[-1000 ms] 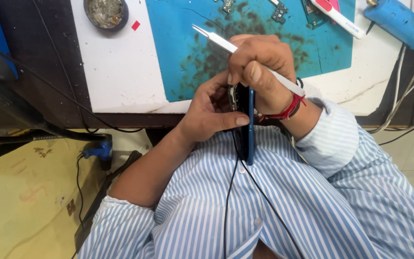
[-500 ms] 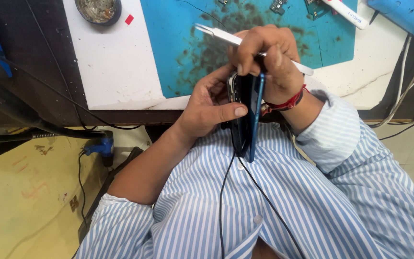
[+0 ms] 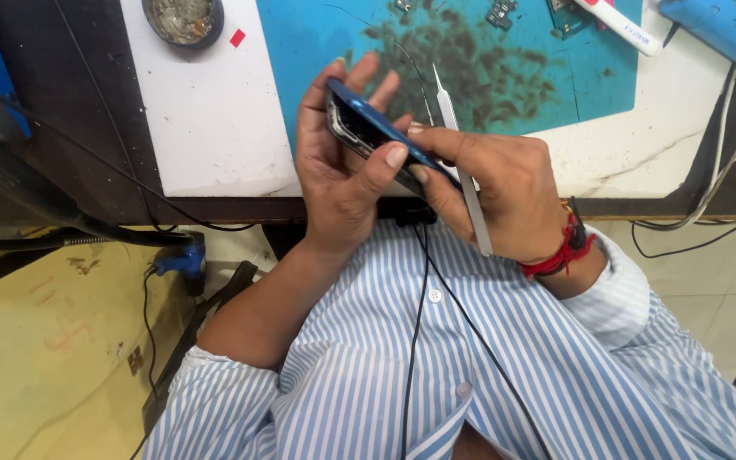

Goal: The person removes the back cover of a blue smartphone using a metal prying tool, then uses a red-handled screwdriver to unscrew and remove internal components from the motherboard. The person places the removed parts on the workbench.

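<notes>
My left hand [image 3: 341,175] cradles a blue smartphone [image 3: 374,129] from below, thumb pressed on its near edge. The phone is tilted on its side over the front edge of the white workbench [image 3: 206,128]. My right hand [image 3: 496,192] pinches the phone's right end with thumb and forefinger. Through that same hand runs a pair of silver tweezers [image 3: 462,158], tips pointing away over the blue mat [image 3: 504,77]. A red thread band [image 3: 560,251] circles my right wrist. Two thin black cables [image 3: 419,298] hang from the phone down over my striped shirt.
A round tin of dark residue [image 3: 182,19] sits at the bench's far left. Small circuit parts [image 3: 501,12] and a white pen-like tool [image 3: 619,25] lie at the mat's far side. A blue tool [image 3: 726,30] with cables lies far right. Black cords and a blue plug [image 3: 182,258] are on the floor.
The phone has turned from upright on edge to a flatter tilt and moved left. My right hand shifted from above the phone to its right end, and the tweezers swung to point away.
</notes>
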